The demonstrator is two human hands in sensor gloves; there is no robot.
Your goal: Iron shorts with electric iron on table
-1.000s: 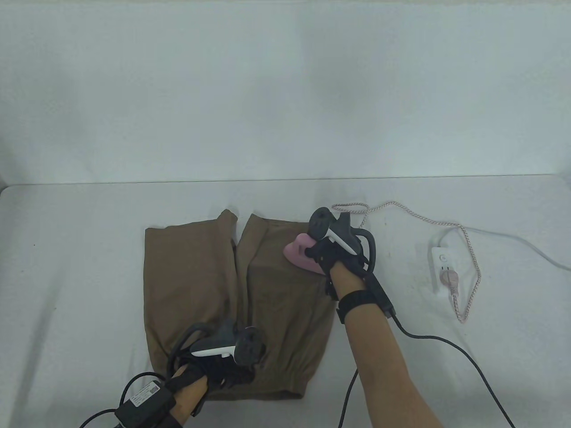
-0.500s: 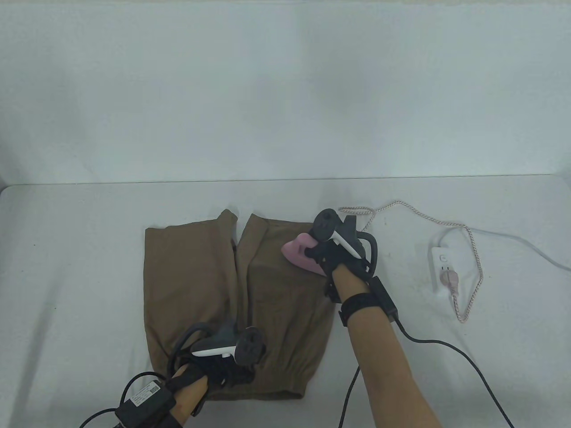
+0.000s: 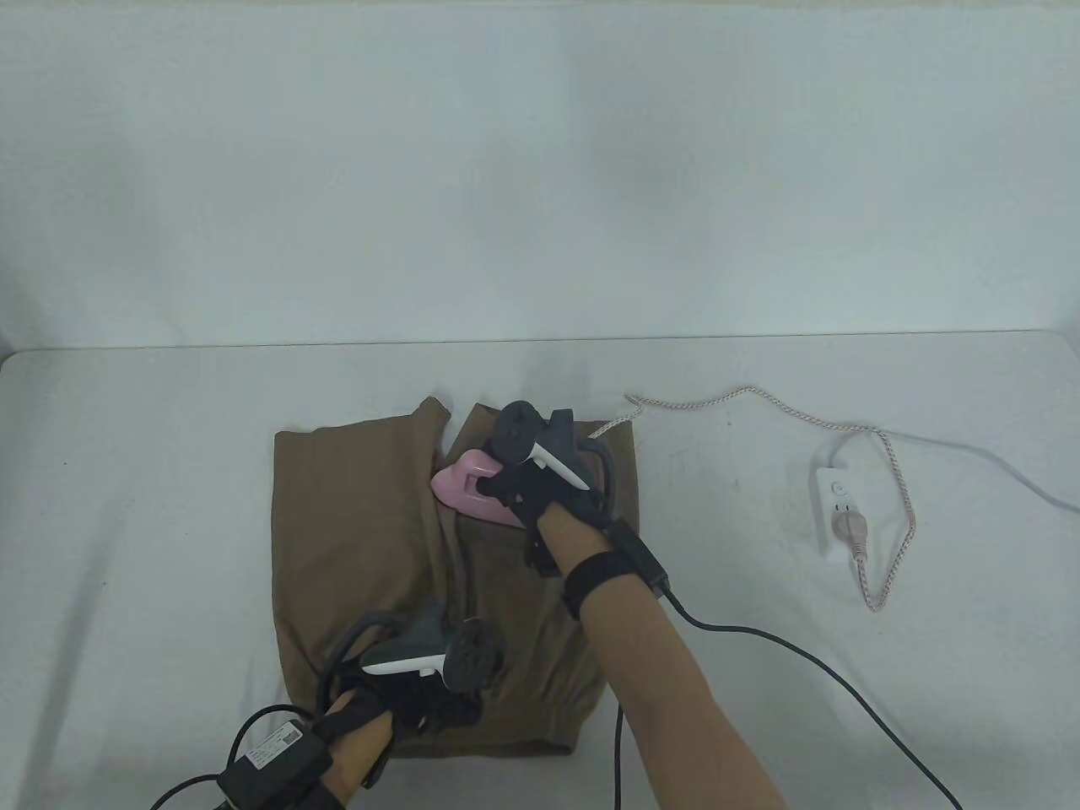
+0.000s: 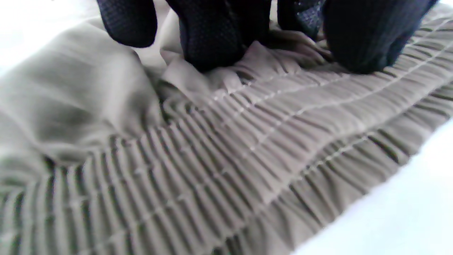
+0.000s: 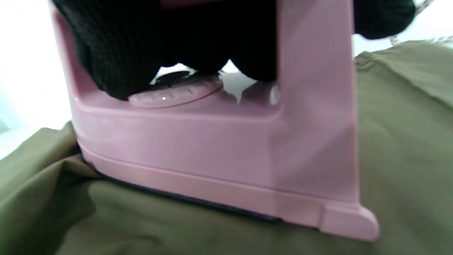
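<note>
The right hand [image 3: 540, 498] wraps its fingers [image 5: 170, 46] tight around the handle of the pink iron [image 3: 469, 489]. The flat bottom of the iron sits right on the brown shorts [image 3: 354, 540].

A moment ago this hand and the iron were over by the outer edge of the right leg. Now they have slid across to the middle, next to the gap between the two legs. The pointy nose leads, away from the wrist. Cloth is bunched up in a fold just in front of the nose.

The iron's cord [image 3: 759, 405] trails out behind the hand and runs to the plug in the power strip [image 3: 835, 498]. It is pulled out longer now, but it looks loose.

The left hand [image 3: 422, 700] has not moved. Its fingertips [image 4: 208, 46] press down on the stretchy waistband [image 4: 247, 141], and they hold nothing. That keeps the shorts from sliding while the iron pushes.

So one pass across the far end of this leg looks done. I think the fold ahead of the nose could get pressed into a crease if the iron goes over it. The other leg looks like it has not been ironed yet.
</note>
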